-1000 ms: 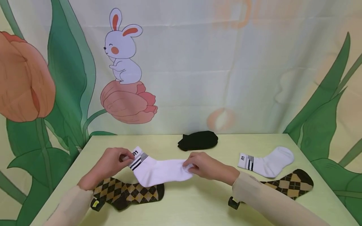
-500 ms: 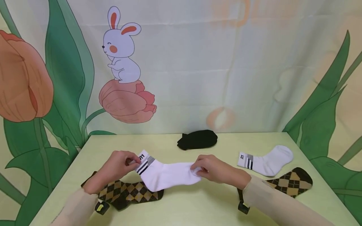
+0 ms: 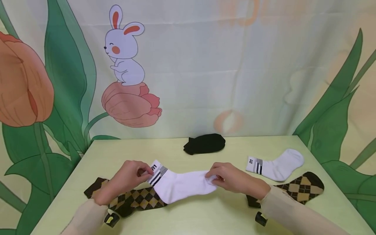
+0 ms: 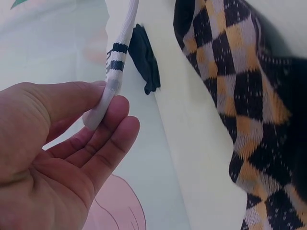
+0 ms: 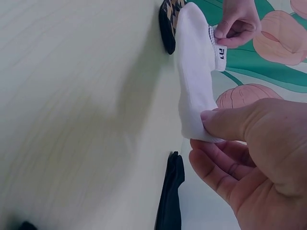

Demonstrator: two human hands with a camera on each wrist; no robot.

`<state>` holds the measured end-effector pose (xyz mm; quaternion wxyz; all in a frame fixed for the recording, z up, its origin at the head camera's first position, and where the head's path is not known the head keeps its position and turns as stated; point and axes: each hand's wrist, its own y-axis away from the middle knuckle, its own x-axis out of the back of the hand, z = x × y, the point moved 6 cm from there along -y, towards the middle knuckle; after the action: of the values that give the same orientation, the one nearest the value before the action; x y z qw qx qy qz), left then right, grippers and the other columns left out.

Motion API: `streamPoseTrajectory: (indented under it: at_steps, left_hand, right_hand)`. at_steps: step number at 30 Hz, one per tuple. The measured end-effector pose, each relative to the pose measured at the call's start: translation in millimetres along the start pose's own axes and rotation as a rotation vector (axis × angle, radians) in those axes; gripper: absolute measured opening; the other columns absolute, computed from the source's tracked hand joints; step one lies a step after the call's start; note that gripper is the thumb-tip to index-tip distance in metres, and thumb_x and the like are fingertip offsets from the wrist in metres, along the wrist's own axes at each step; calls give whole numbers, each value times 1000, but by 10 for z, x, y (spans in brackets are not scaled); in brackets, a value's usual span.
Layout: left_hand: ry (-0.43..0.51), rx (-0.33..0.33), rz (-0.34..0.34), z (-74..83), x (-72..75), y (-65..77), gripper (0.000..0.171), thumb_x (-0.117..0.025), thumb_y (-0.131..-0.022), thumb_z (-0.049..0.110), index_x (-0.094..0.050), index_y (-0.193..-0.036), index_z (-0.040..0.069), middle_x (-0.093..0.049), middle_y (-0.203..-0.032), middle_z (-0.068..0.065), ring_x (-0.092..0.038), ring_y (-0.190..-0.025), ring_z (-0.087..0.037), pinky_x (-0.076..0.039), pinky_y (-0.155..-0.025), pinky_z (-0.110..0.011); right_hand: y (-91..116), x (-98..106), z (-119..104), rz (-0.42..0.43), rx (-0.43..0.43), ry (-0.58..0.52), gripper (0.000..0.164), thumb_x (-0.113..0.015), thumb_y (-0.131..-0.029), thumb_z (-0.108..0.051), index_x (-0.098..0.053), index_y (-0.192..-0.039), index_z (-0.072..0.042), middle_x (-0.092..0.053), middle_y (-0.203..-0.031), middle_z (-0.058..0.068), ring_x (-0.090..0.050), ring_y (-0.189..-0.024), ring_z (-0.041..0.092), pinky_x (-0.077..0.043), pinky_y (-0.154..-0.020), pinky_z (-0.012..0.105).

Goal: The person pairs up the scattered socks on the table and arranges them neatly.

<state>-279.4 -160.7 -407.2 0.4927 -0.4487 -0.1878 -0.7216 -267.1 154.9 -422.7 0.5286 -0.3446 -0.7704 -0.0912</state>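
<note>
By the left grip (image 3: 132, 175), a white sock (image 3: 185, 186) is pinched at its striped cuff; by the right grip (image 3: 228, 177), at its toe. It is held sideways above the counter (image 3: 188, 223), partly covering an argyle sock (image 3: 141, 199). Farther back, a black sock (image 3: 205, 144) is seen; at right, another white sock (image 3: 279, 167) is laid flat.

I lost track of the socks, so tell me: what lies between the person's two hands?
A white sock spans the gap: the left hand pinches its striped cuff, the right hand its toe end. The head view shows this.
</note>
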Motion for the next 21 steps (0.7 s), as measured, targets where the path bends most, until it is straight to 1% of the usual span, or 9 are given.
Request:
streamPoseTrajectory:
  at_steps: [4, 6, 12, 15, 19, 21]
  left_hand:
    - [15, -19, -11, 62, -42, 0, 9, -75, -89, 0, -77, -90, 8, -66, -84, 1, -52, -68, -11, -43, -56, -22]
    - [17, -23, -26, 79, -76, -1, 9, -75, -89, 0, -77, -90, 9, -66, -84, 2, -52, -68, -11, -43, -56, -22]
    - [35, -10, -63, 109, -181, -1, 8, -75, -90, 2, -77, -91, 10, -62, -79, 5, -49, -65, -9, -40, -56, -21]
    - [57, -26, -73, 142, -223, 2, 8, -76, -91, 2, -77, -89, 10, -61, -77, 6, -48, -63, -8, -40, -55, -21]
    - [71, -64, -87, 193, -272, 7, 8, -76, -91, 2, -76, -89, 10, -59, -74, 7, -46, -62, -7, -40, -55, -21]
    - [73, -69, -94, 213, -298, 9, 8, -77, -90, 3, -76, -89, 11, -59, -73, 7, -47, -62, -6, -40, -55, -21]
  right_hand:
    - [58, 15, 14, -5, -10, 1, 24, -76, -91, -1, -77, -115, -6, -67, -103, 2, -57, -80, 4, -53, -72, 20]
    - [90, 26, 16, -5, -10, 4, 24, -76, -91, -1, -77, -115, -6, -67, -103, 2, -57, -79, 4, -53, -71, 20]
    - [188, 50, 26, -3, -21, -5, 25, -76, -91, 1, -77, -115, -5, -67, -103, 2, -59, -81, 5, -54, -71, 20]
    - [238, 46, 36, -8, -22, -11, 25, -75, -91, 2, -77, -115, -5, -67, -103, 3, -61, -82, 5, -54, -72, 20]
    - [301, 52, 48, -5, -20, -11, 26, -75, -91, 3, -77, -115, -6, -66, -103, 3, -61, -81, 5, -55, -72, 21]
    - [330, 66, 50, 2, -19, -11, 26, -74, -90, 3, -77, -115, -6, -66, -103, 2, -61, -81, 5, -56, -72, 22]
